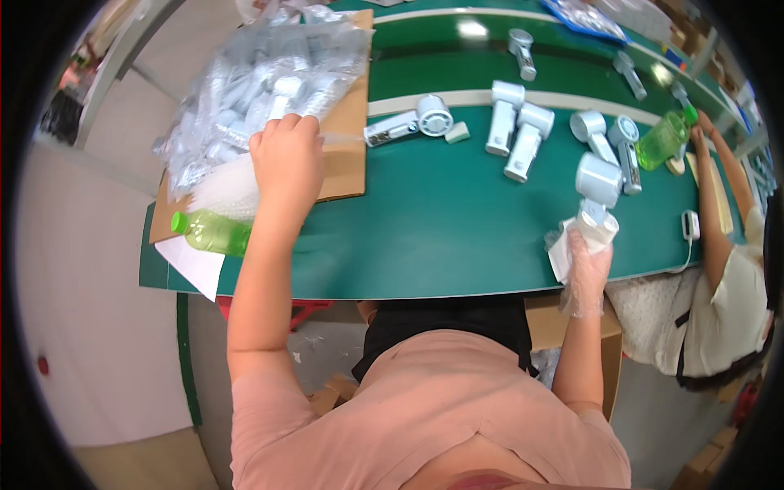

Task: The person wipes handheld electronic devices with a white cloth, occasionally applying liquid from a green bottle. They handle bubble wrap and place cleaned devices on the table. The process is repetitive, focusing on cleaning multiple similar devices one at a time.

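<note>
My left hand [287, 159] is bare and closed at the edge of a heap of bagged light-blue fans [237, 90]. A pale handheld fan [286, 86] stands out just beyond its fingertips, its handle running into the grip. To the right, my right hand [590, 265], in a thin clear plastic glove, grips another handheld fan [599, 180] upright with its round head up. A white cloth [562, 255] is bunched around that fan's lower part, under my fingers.
The heap lies on cardboard [347, 167]. A green bottle [214, 233] lies beside my left forearm. Several loose fans [529, 140] are spread over the green table [425, 220]. A co-worker's arm [719, 196] and another green bottle [665, 140] are at the right, near a white charger [691, 224].
</note>
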`<state>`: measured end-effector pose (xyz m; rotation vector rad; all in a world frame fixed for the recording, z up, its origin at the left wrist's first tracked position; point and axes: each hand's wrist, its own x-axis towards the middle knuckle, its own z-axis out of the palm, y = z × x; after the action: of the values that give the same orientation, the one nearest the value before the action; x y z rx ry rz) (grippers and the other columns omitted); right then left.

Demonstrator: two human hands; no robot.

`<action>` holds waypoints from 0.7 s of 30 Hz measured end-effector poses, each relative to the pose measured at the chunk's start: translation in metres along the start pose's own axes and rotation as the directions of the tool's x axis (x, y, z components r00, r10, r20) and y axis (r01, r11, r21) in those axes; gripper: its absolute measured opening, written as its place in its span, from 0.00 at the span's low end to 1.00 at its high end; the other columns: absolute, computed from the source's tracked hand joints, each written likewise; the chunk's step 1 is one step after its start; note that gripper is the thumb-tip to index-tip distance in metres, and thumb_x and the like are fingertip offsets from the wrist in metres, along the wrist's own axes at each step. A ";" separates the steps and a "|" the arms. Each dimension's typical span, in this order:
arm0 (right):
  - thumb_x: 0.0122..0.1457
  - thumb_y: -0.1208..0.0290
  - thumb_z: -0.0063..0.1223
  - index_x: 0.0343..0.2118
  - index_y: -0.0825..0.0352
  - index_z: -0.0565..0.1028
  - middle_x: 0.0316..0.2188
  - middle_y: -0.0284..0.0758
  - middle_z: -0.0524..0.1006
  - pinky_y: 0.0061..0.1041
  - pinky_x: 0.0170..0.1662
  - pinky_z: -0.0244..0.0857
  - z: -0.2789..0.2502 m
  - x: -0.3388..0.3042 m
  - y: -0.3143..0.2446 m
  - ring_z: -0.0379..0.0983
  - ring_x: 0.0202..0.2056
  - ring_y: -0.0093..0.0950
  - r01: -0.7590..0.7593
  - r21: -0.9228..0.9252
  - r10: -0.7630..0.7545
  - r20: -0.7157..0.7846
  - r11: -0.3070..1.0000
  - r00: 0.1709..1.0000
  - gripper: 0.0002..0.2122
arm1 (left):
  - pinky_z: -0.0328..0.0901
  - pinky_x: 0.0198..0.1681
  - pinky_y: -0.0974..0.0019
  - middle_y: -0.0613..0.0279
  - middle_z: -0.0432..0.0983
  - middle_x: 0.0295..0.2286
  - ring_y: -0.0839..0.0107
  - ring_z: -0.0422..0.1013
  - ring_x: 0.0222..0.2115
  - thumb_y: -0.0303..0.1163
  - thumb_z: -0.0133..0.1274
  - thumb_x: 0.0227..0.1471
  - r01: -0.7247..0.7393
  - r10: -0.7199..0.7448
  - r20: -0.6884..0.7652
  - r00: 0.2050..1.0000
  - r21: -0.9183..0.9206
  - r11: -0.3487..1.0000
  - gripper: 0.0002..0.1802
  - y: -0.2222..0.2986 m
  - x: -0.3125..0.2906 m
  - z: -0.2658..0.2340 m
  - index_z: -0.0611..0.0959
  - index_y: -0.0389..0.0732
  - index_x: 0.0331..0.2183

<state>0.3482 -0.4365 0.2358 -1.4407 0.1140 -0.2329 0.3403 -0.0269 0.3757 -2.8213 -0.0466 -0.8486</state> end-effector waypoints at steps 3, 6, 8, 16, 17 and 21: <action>0.58 0.75 0.63 0.54 0.69 0.70 0.44 0.34 0.78 0.26 0.46 0.69 0.004 -0.005 -0.007 0.75 0.42 0.24 -0.043 -0.046 0.042 -0.034 0.998 0.999 0.21 | 0.64 0.40 0.52 0.53 0.74 0.30 0.50 0.71 0.35 0.23 0.61 0.45 -0.143 0.088 -0.133 0.987 -0.496 0.857 0.10 0.060 -0.028 -0.017 0.76 0.39 0.30; 0.59 0.74 0.63 0.54 0.69 0.70 0.43 0.33 0.78 0.26 0.47 0.69 0.005 -0.005 -0.005 0.75 0.42 0.24 -0.017 0.016 0.017 -0.003 1.000 1.000 0.21 | 0.66 0.39 0.53 0.53 0.73 0.32 0.49 0.70 0.35 0.28 0.66 0.44 -0.071 0.296 0.167 0.940 -0.754 0.654 0.14 0.111 -0.070 0.001 0.76 0.37 0.31; 0.58 0.75 0.63 0.53 0.68 0.70 0.43 0.33 0.78 0.26 0.47 0.70 -0.007 -0.001 0.007 0.76 0.42 0.24 -0.078 -0.021 0.078 -0.013 0.997 0.997 0.20 | 0.66 0.40 0.52 0.55 0.74 0.32 0.49 0.71 0.35 0.33 0.67 0.44 0.012 0.309 0.288 0.906 -0.749 0.662 0.16 0.125 -0.082 0.017 0.77 0.37 0.31; 0.59 0.73 0.62 0.51 0.69 0.70 0.39 0.39 0.79 0.31 0.38 0.76 -0.001 -0.013 -0.014 0.78 0.35 0.29 -0.238 0.083 0.239 0.009 0.968 0.971 0.19 | 0.66 0.39 0.50 0.55 0.74 0.32 0.49 0.71 0.36 0.30 0.60 0.50 0.011 0.320 0.437 0.841 -0.603 0.797 0.09 0.146 -0.077 0.043 0.77 0.37 0.29; 0.59 0.72 0.61 0.51 0.69 0.70 0.38 0.40 0.80 0.32 0.37 0.76 -0.009 -0.019 -0.010 0.78 0.33 0.30 -0.273 0.155 0.266 0.069 0.949 0.962 0.19 | 0.66 0.39 0.50 0.54 0.74 0.31 0.48 0.71 0.36 0.28 0.58 0.51 0.008 0.353 0.436 0.828 -0.639 0.769 0.07 0.146 -0.077 0.041 0.77 0.37 0.29; 0.57 0.61 0.64 0.50 0.71 0.68 0.32 0.45 0.78 0.34 0.31 0.75 -0.026 -0.067 -0.007 0.78 0.29 0.33 -0.344 0.348 0.250 0.287 0.872 0.925 0.25 | 0.66 0.38 0.48 0.50 0.73 0.29 0.47 0.71 0.34 0.24 0.53 0.53 0.002 0.473 0.303 0.828 -0.844 0.537 0.03 0.153 -0.074 0.023 0.77 0.36 0.29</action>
<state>0.2771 -0.4469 0.2357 -1.0195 0.0906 0.1668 0.3045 -0.1709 0.2895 -3.6839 0.9114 0.0482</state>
